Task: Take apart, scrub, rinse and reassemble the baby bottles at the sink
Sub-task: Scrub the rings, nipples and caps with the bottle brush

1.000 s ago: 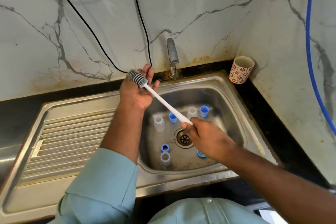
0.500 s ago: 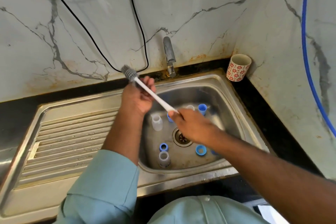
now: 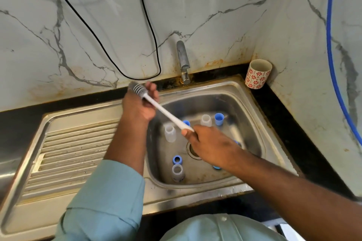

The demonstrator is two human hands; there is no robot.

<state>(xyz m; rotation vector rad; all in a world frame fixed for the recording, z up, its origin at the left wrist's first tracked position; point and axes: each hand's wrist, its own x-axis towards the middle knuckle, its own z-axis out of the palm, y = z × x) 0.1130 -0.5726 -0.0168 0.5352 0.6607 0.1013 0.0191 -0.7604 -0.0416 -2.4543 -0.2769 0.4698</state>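
right hand gripping bottle brush handle, left hand at bristles, over sink

No legible text, labels or numbers anywhere.

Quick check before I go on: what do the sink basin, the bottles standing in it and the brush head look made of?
Sink basin: stainless steel by the look, brushed grey with dull reflections and water stains.
Bottles: probably clear or frosted plastic; the basin shows through their walls.
Brush head: grey ribbed fins rather than bristles, likely silicone or soft rubber, on a white plastic-looking handle.
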